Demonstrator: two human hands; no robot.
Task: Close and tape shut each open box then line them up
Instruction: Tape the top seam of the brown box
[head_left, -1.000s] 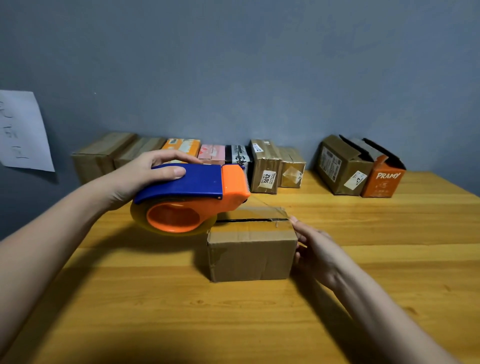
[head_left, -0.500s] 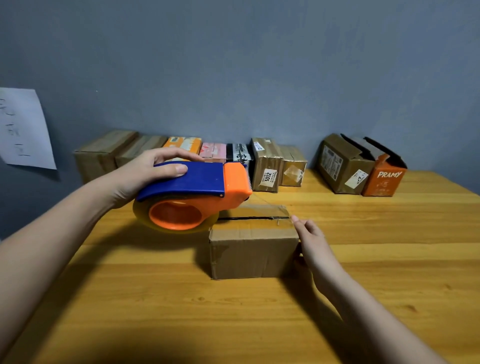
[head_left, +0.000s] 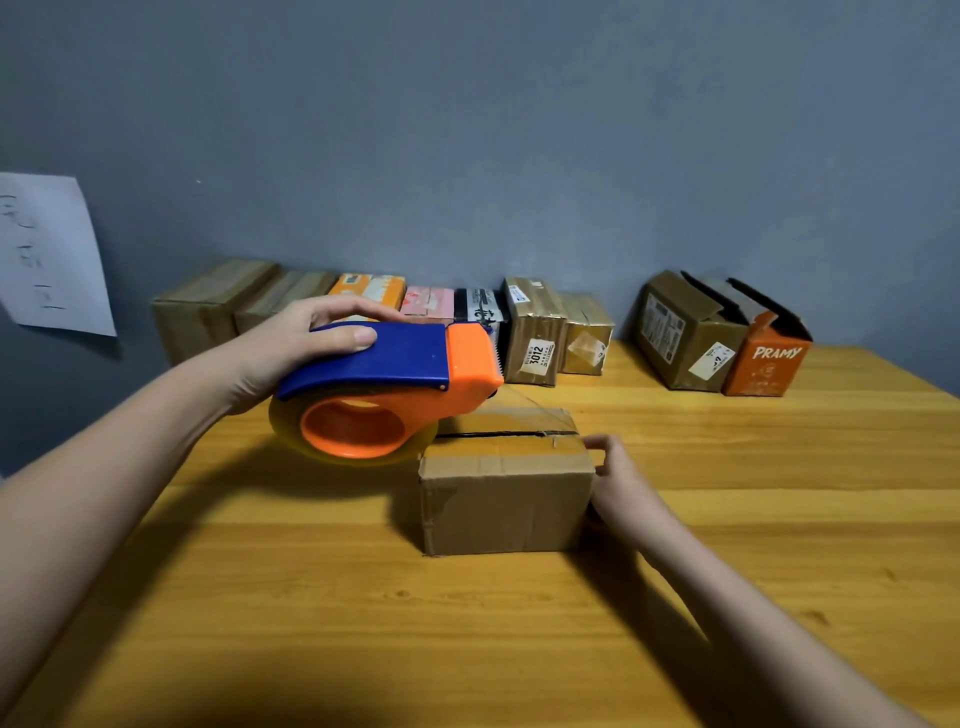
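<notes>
A small brown cardboard box (head_left: 504, 499) stands mid-table, its top flaps folded down with a dark seam between them. My left hand (head_left: 306, 348) grips the blue handle of an orange tape dispenser (head_left: 395, 387), held just above and left of the box. A thin strip of clear tape runs from the dispenser's nose across the box top to its right edge. My right hand (head_left: 618, 478) presses against the box's right side, fingertips at the top right corner where the tape ends.
A row of closed boxes (head_left: 535, 338) lines the grey wall at the back of the wooden table (head_left: 363, 623). Two open boxes stand at the back right, a brown one (head_left: 680, 332) and an orange PRAMY one (head_left: 769, 358). A paper sheet (head_left: 49, 254) hangs on the wall at left.
My right hand has shifted up the box's right side to its top corner. The dispenser has stayed nearly in place above the box's left end.
</notes>
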